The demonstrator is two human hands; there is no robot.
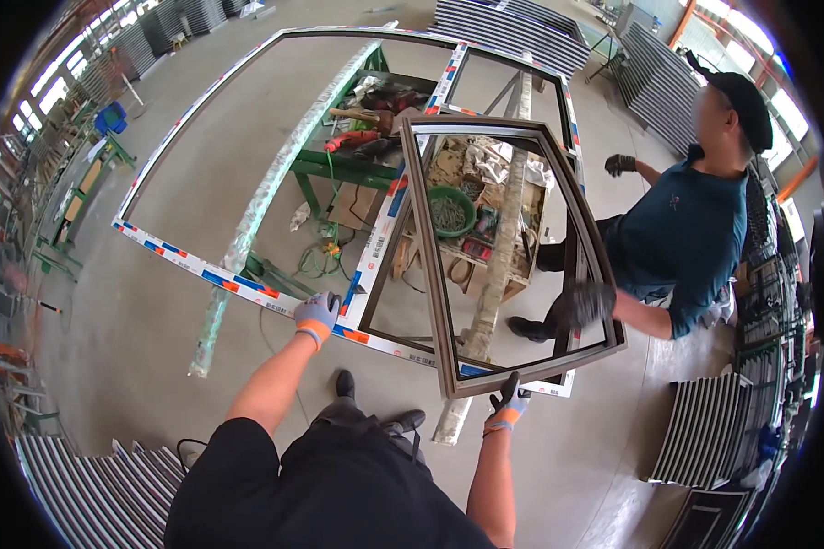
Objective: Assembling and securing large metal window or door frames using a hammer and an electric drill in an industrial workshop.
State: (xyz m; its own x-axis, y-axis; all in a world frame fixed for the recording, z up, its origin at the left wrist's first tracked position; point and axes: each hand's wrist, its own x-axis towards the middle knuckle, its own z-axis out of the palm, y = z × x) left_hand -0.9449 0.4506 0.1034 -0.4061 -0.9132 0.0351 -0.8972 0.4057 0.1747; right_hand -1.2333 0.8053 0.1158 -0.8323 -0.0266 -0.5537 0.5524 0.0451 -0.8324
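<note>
The person's left hand closes over the large frame's near edge; the right hand grips the brown sash at its near rail, beside a co-worker.

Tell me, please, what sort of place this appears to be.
Probably a workshop for window or door frames, judging by the large taped frame, the smaller brown frame and the stacked metal-looking profiles.

Printed repeatedly but too small to read on the white, blue and orange film stuck along the large frame.
</note>
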